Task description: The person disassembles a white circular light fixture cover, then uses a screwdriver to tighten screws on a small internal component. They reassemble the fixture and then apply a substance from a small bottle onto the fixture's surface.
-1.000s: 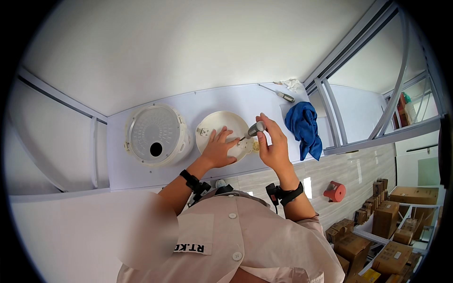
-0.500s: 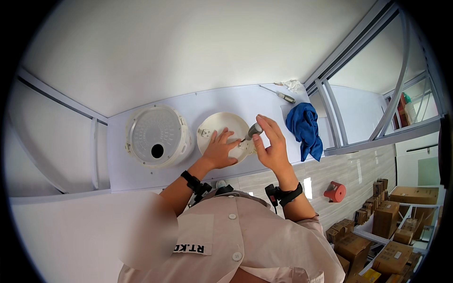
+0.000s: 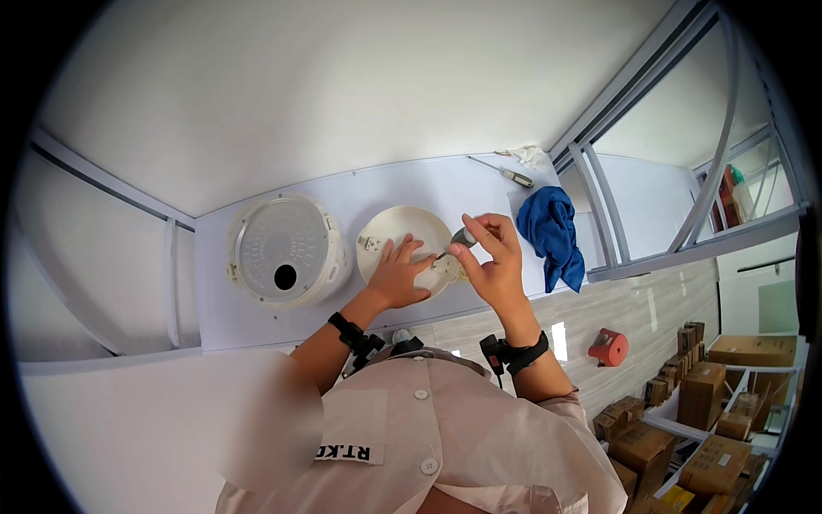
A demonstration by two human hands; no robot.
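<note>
A shallow round white cover [image 3: 401, 224], like a lid turned inside up, lies on the table in front of me. My left hand [image 3: 396, 272] rests inside it with its fingers spread, one fingertip close to the small fittings at the right rim. My right hand [image 3: 495, 261] pinches the grey handle of a screwdriver [image 3: 463, 240] between thumb and fingers. The screwdriver tilts, and its shaft runs down-left to those fittings; the exact tip is too small to make out. To the left stands a white drum-shaped housing [image 3: 334, 272] with a translucent top and a round black hole.
A second screwdriver [image 3: 516, 178] lies at the back right, beside crumpled white material [image 3: 533, 157]. A blue cloth [image 3: 550, 231] is at the right end of the white table [image 3: 248, 330]. On the floor are a red stool [image 3: 609, 349] and several cardboard boxes [image 3: 704, 396].
My right fingers have curled and shifted around the screwdriver handle, from straighter to more bent. The left hand and the cover have stayed about where they were.
</note>
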